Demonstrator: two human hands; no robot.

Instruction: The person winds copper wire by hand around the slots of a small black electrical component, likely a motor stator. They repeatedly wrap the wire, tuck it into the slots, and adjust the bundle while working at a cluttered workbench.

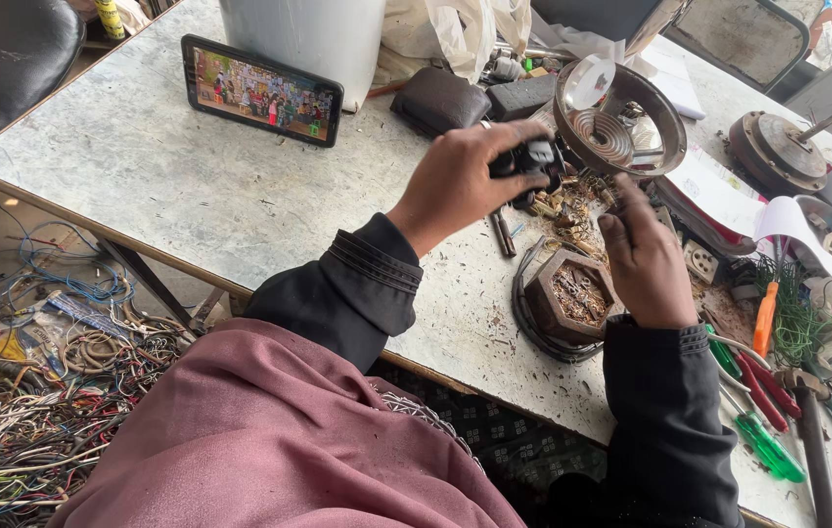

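Over a worn, pale worktable (191,196) seen from above, a person in black sleeves with a dusty-pink shawl over the lap works with 2 bare hands. The left hand (465,181) is raised above the table with its fingers wrapped around a small black part (533,161) that has a pale patch on it — the grip is firm and closed. The right hand (646,259) sits lower and to the right, fingers curled with the tips drawn together; whether it pinches anything cannot be told.

Just below and between the hands stands a brown hexagonal box (572,293) filled with small metal bits, resting on a dark ring. Behind the hands lies a round metal heater dish (621,117) with a spiral coil inside. A phone (261,90) is propped at the far side of the table, its screen lit with a colourful picture, and a dark pouch (440,98) lies near it.

At the right edge are screwdrivers with green, red and orange handles (763,391) and a round motor part (778,152). On the floor to the left — a tangle of loose wires (34,391).
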